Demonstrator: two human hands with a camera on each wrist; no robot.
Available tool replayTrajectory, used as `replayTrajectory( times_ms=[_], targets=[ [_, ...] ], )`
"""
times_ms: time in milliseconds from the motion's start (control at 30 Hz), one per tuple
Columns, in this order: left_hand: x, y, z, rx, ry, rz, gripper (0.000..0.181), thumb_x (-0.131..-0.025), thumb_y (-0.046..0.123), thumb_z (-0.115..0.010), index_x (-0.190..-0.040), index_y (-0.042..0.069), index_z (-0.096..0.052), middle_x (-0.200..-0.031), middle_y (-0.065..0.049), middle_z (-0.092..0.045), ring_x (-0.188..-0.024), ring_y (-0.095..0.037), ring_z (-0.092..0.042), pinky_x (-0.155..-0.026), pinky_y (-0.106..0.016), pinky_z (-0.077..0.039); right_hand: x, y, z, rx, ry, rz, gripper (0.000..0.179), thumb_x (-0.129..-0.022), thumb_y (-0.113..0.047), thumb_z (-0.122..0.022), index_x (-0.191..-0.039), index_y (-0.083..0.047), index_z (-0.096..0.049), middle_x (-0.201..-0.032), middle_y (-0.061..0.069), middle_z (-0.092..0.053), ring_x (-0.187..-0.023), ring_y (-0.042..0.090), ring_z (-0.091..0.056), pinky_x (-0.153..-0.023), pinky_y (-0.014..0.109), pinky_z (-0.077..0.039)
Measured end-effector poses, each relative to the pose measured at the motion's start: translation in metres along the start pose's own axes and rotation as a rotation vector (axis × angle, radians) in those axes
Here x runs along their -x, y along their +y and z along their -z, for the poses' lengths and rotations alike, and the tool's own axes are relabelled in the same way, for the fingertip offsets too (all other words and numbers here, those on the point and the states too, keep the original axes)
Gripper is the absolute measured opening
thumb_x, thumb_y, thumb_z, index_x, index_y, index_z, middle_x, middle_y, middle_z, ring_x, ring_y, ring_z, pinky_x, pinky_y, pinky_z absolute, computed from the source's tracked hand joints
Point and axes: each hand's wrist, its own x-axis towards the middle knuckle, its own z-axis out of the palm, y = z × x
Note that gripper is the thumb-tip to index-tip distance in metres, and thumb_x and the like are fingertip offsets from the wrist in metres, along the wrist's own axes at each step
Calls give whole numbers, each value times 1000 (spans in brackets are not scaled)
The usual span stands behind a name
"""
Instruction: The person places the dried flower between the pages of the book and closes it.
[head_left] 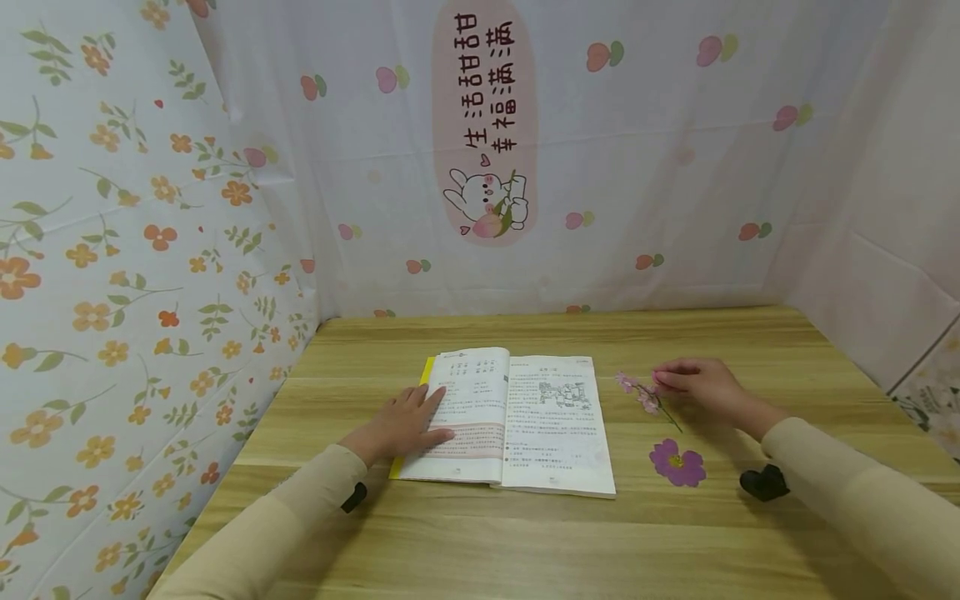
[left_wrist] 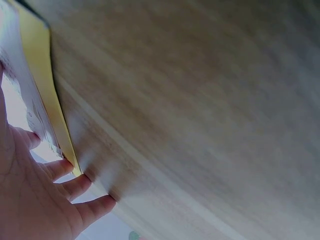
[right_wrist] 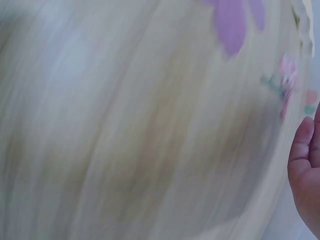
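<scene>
An open book (head_left: 555, 425) with printed pages and a yellow cover edge lies on the wooden table. My left hand (head_left: 408, 421) rests on its left page, fingers spread. In the left wrist view, fingertips of the left hand (left_wrist: 45, 200) touch the book's yellow edge (left_wrist: 47, 85) and the table beside it. To the book's right lies a sprig of small pink flowers (head_left: 647, 400) with a thin green stem. My right hand (head_left: 705, 387) is at the sprig's upper right. In the blurred right wrist view, a small gap separates the thumb from the sprig (right_wrist: 287, 80).
A flat purple flower (head_left: 677, 463) with a yellow centre lies below the sprig. The wooden table (head_left: 465, 542) runs back to a white cloth (head_left: 360, 183) printed with hearts and a rabbit. A flowered cloth (head_left: 135, 292) hangs on the left.
</scene>
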Motion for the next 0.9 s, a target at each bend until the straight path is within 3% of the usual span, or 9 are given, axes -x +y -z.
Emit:
replayTrajectory(
  times_ms=[67, 233, 400, 533, 633, 900],
  targets=[
    [1, 0, 1, -1, 3, -2, 84, -95, 63, -45, -156, 11, -22, -153, -21, -28, -139, -38, -27, -106, -56, -29, -2, -5, -7, -37, -8, 5, 45, -98, -15, -61, -127, 18, -52, -116, 24, -64, -97, 17, -68, -84, 32, -52],
    [1, 0, 2, 9, 4, -7, 83, -95, 63, -45, -156, 11, -22, -153, -21, -27, -139, -39, -27, -105, -56, -29, -7, -18, -25, -8, -6, -8, 47, -96, -21, -64, -126, 14, -55, -109, 13, -68, -90, 14, -67, -79, 29, -53],
    [0, -1, 1, 18, 4, -8, 85, -94, 64, -45, -156, 11, -22, -153, -21, -27, -139, -39, -27, -105, -56, -29, -10, -34, -49, -26, -26, -68, 46, -95, -23, -66, -127, 9, -57, -100, 8, -70, -81, 21, -64, -59, 30, -49],
    [-1, -2, 0, 11, 1, -4, 85, -94, 64, -44, -156, 11, -21, -153, -20, -26, -139, -38, -26, -106, -56, -28, -16, -45, -72, -43, -41, -88, 43, -93, -20, -68, -126, 7, -59, -107, 7, -69, -84, 16, -62, -65, 27, -51],
    [-1, -2, 1, 10, -7, 2, 85, -94, 65, -43, -156, 12, -21, -154, -20, -26, -139, -38, -26, -106, -56, -27, -22, -49, -88, -66, -60, -68, 40, -92, -14, -68, -125, 8, -60, -111, 9, -68, -88, 14, -63, -80, 31, -53],
    [-1, -3, -2, 12, -8, 0, 86, -93, 66, -43, -156, 12, -21, -154, -19, -26, -139, -37, -26, -106, -56, -28, -36, -60, -126, -81, -124, -100, 39, -91, -10, -69, -126, 4, -61, -104, 8, -69, -88, 16, -63, -79, 30, -52]
  ],
)
